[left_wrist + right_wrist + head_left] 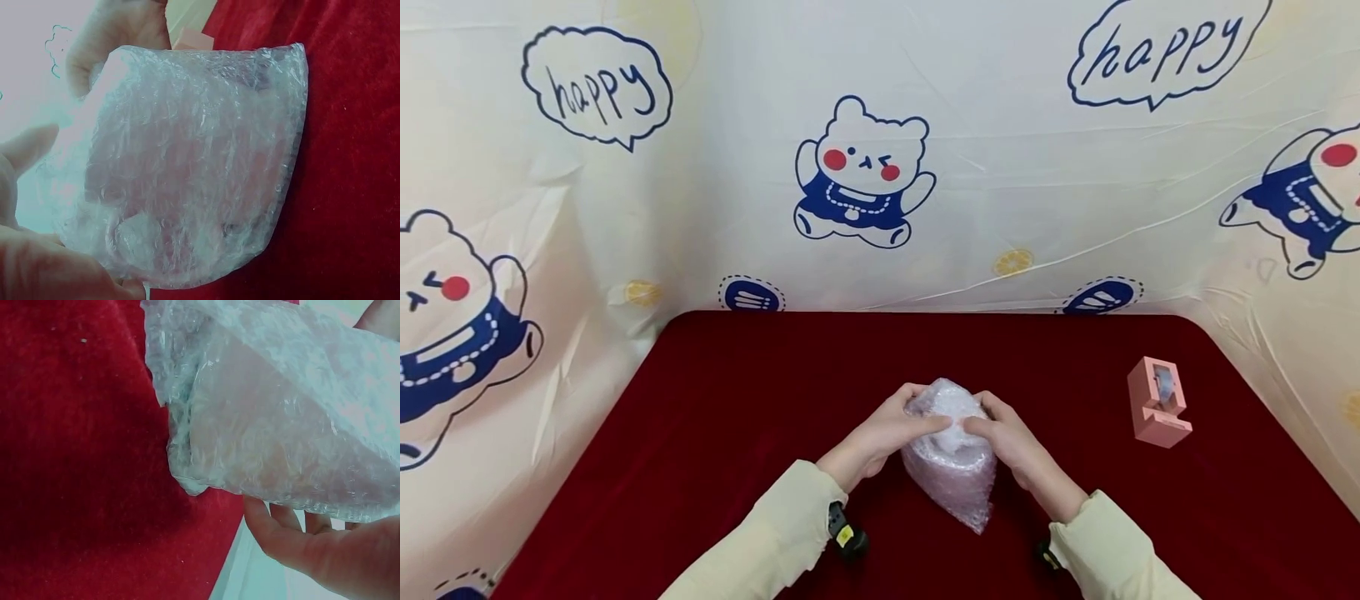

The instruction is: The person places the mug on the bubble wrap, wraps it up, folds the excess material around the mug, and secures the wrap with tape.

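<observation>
A bubble wrap bundle [951, 483] is held between both hands above the red cloth, its narrow end pointing toward the person. My left hand [883, 429] grips its left side, thumb lying across the top. From the right, my right hand [1018, 442] holds it with the thumb on top, and the two thumb tips come close together. In the left wrist view the clear, shiny wrap [200, 137] shows its bubbles; whatever lies inside is too blurred to name. The right wrist view has fingers of the right hand [325, 550] curled under the wrap's edge.
A pink tape dispenser [1157, 408] with a roll of tape stands at the right on the dark red tablecloth [760, 392]. White curtains [985, 200] printed with bears enclose the table at the back and sides.
</observation>
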A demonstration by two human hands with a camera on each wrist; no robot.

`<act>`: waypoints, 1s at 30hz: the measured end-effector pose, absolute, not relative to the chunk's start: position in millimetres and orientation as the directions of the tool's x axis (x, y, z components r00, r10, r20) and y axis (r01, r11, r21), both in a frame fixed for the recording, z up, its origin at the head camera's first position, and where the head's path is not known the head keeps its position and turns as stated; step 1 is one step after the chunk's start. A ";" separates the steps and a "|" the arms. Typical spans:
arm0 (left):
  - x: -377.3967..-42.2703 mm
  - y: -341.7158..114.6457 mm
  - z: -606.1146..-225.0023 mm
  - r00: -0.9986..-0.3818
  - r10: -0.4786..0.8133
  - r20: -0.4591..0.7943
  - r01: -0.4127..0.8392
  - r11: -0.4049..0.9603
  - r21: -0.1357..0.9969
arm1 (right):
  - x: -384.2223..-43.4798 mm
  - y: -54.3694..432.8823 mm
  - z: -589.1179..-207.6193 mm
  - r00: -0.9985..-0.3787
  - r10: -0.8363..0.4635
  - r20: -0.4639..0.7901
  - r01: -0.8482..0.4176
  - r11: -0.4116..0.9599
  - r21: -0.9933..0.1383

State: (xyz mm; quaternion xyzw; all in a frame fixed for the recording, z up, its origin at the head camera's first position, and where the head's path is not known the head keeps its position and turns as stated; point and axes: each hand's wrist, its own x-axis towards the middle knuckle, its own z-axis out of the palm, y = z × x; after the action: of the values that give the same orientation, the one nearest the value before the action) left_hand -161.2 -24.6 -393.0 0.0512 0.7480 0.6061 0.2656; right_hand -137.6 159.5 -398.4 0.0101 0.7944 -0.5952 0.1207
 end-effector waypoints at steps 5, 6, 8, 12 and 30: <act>-156.7 -19.0 -393.6 -0.880 0.369 -0.300 -0.152 0.380 0.912 | -135.7 164.9 -398.2 -0.957 -0.173 -0.235 0.180 0.282 -0.942; -155.4 -18.4 -393.4 -0.888 0.355 -0.291 -0.137 0.401 0.906 | -135.4 167.6 -398.0 -0.948 -0.204 -0.243 0.183 0.274 -0.944; -153.3 -17.9 -393.2 -0.900 0.334 -0.281 -0.123 0.424 0.897 | -135.2 174.1 -398.0 -0.926 -0.280 -0.254 0.187 0.246 -0.951; -151.6 -17.8 -393.3 -0.912 0.318 -0.257 -0.109 0.418 0.902 | -134.2 185.0 -397.9 -0.871 -0.427 -0.242 0.181 0.179 -0.967; -142.4 -11.0 -403.0 -0.973 0.194 -0.123 -0.031 0.420 0.907 | -132.5 191.2 -407.1 -0.830 -0.518 -0.206 0.184 0.094 -0.978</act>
State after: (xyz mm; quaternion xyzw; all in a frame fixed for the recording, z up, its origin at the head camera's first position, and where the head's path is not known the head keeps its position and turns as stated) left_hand -142.4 -11.0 -403.0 0.0489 0.8359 0.5365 0.1048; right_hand -132.5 191.2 -407.1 -0.1210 0.6904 -0.6620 0.2655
